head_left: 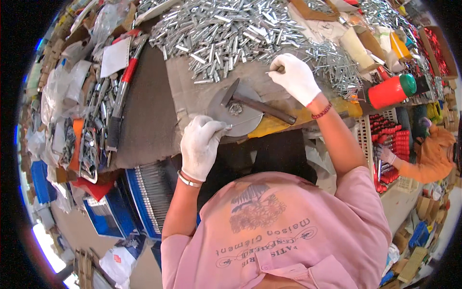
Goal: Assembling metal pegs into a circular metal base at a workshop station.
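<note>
My left hand (198, 147), in a white glove, is closed in a pinch at the near edge of a round grey metal plate (248, 126). Between its fingertips shows a small silver metal piece (228, 127), and a thin bright line runs from there across the plate. A hammer (262, 107) with a dark head and brown handle lies over the plate. My right hand (294, 78), also white-gloved, is raised beyond the hammer handle. Its thumb and fingers are pressed together; whatever they hold is too small to name.
A large heap of silver metal tubes (226, 33) covers the far bench, with thin pins (339, 67) at its right. A red container with a green lid (392, 91) lies to the right. Tools crowd the left. A co-worker in orange (428, 154) handles red-handled tools at right.
</note>
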Tool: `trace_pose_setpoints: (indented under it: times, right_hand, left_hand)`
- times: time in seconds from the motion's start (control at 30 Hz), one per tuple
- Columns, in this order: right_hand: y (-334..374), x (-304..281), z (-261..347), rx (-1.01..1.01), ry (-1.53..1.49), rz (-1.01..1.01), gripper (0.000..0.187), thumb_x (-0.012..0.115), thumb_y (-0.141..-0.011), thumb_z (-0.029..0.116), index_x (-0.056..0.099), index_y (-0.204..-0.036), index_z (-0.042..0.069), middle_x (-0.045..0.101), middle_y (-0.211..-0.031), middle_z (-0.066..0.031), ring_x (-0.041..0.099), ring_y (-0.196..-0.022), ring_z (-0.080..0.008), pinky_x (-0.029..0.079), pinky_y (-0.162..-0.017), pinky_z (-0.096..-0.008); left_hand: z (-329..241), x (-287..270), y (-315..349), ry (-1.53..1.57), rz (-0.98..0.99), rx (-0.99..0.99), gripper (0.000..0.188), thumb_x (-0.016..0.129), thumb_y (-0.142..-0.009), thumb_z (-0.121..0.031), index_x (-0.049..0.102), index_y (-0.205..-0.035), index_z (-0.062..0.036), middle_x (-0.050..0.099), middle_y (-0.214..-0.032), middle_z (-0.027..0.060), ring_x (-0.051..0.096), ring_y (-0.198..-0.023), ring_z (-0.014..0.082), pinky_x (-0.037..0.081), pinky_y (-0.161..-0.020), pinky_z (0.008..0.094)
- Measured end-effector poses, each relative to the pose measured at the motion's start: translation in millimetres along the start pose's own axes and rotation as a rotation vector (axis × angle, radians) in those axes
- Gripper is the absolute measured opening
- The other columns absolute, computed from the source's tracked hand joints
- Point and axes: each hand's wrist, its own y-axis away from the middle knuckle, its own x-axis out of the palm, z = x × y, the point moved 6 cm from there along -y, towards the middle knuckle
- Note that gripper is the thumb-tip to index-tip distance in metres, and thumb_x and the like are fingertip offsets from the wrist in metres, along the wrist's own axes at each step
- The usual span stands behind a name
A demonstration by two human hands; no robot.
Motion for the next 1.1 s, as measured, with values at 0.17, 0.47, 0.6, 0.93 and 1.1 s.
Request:
trace_pose_setpoints:
  times: [0.17, 0.47, 0.6, 0.93, 1.1]
  right_hand:
    - [52, 12, 85, -0.502, -0.004, -0.030, 0.010, 0.076, -0.084, 0.010, 0.067, -0.089, 0.009, 0.065, -0.092, -0.0075, 0.068, -0.080, -0.0274, 0.057, -0.072, -0.0360]
    - [68, 39, 124, -0.636, 0.071, 0.122, 0.008, 0.071, -0.085, 0.010, 0.064, -0.087, 0.012, 0.059, -0.089, -0.0066, 0.066, -0.081, -0.0293, 0.056, -0.069, -0.0407]
    - [70, 40, 131, -0.704, 0.126, 0.135, 0.008, 0.070, -0.085, 0.010, 0.063, -0.088, 0.011, 0.059, -0.092, -0.0084, 0.066, -0.083, -0.0304, 0.056, -0.070, -0.0416]
    - [69, 46, 157, -0.858, 0.394, 0.281, 0.004, 0.065, -0.089, 0.014, 0.064, -0.089, 0.010, 0.062, -0.093, -0.0078, 0.069, -0.088, -0.0269, 0.059, -0.074, -0.0398]
    - [65, 33, 130, -0.688, 0.379, 0.136, 0.010, 0.069, -0.088, 0.016, 0.068, -0.097, 0.013, 0.064, -0.094, -0.0068, 0.069, -0.090, -0.0270, 0.058, -0.075, -0.0390]
  left_hand:
    - [8, 6, 1, -0.013, 0.027, -0.002, 0.015, 0.080, -0.080, -0.007, 0.072, -0.092, -0.0126, 0.065, -0.092, 0.0080, 0.066, -0.087, 0.0324, 0.053, -0.076, 0.0420]
    - [6, 4, 4, 0.012, 0.009, -0.018, 0.016, 0.080, -0.078, -0.008, 0.072, -0.090, -0.0131, 0.063, -0.090, 0.0062, 0.065, -0.086, 0.0309, 0.053, -0.075, 0.0412]
    - [8, 5, 6, 0.010, 0.002, -0.027, 0.016, 0.080, -0.077, -0.009, 0.071, -0.089, -0.0133, 0.063, -0.089, 0.0058, 0.065, -0.086, 0.0306, 0.053, -0.074, 0.0413]
    - [3, 0, 2, -0.073, -0.040, 0.028, 0.016, 0.080, -0.077, -0.009, 0.070, -0.088, -0.0120, 0.062, -0.088, 0.0075, 0.065, -0.084, 0.0320, 0.053, -0.073, 0.0426]
    - [6, 3, 3, -0.033, -0.036, 0.030, 0.014, 0.081, -0.079, -0.009, 0.071, -0.088, -0.0121, 0.063, -0.089, 0.0079, 0.065, -0.084, 0.0329, 0.053, -0.072, 0.0433]
